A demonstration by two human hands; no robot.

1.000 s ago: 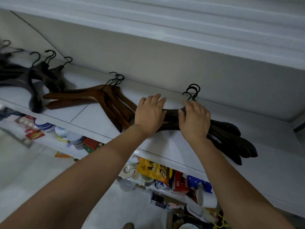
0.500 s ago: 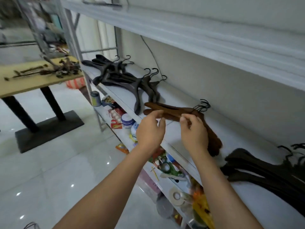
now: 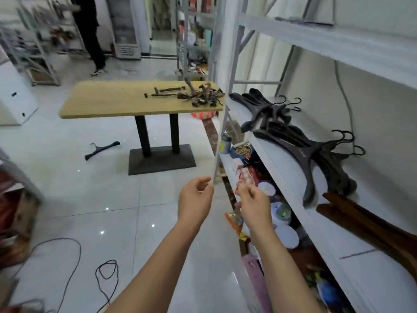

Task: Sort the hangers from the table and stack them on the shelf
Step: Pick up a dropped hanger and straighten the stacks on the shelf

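- The left hand [image 3: 195, 199] and right hand [image 3: 253, 205] are both empty with fingers loosely curled, raised side by side, probably freed for the next pick-up
- Just right of them on the shelf [image 3: 291, 164], black hangers [image 3: 300, 141] lie nested with hooks toward the back edge
- Brown wooden hangers [image 3: 361, 222] are stacked apart from them, so kinds stay separate
- Unsorted hangers [image 3: 198, 97] are tangled at the counter's [image 3: 108, 102] far right corner
- One fallen black hanger [image 3: 102, 149] lies on the floor

A person in dark clothes [image 3: 90, 30] is standing in the background. A black cable [image 3: 96, 275] is looping across the floor tiles. A tin can [image 3: 225, 143] and a bowl of nuts [image 3: 243, 150] are sitting side by side.
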